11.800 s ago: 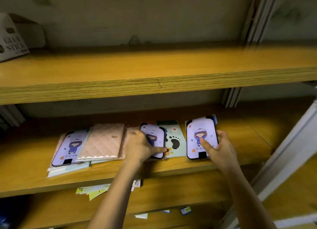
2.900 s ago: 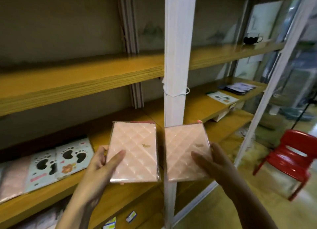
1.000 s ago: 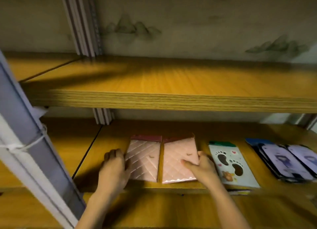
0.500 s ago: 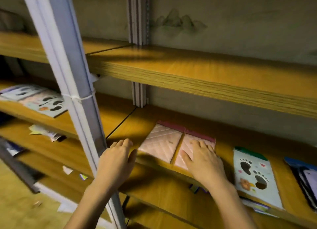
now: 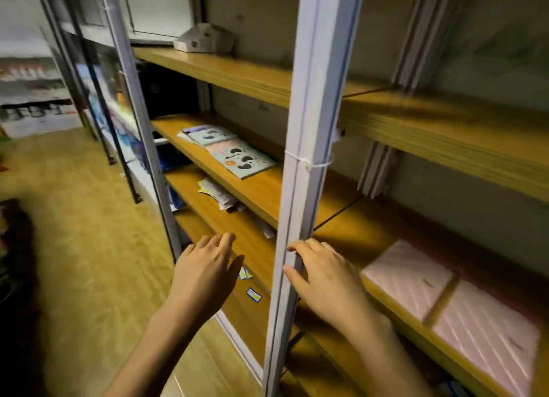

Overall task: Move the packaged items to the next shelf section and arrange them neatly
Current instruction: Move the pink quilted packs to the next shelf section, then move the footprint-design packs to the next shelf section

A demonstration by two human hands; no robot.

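Head view: 2 pink quilted packages (image 5: 448, 303) lie flat, side by side, on the right shelf section (image 5: 350, 236). Footprint-print packages (image 5: 234, 156) remain on the left section, beyond the white upright post (image 5: 300, 188). Left hand (image 5: 205, 270) and right hand (image 5: 325, 273) are empty, fingers spread. Judged step: return for more. Next move calls for reaching left and gripping the footprint packs.

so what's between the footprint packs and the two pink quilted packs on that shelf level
In the head view, the white upright post crosses between the footprint packs and pink quilted packs; otherwise bare shelf board.
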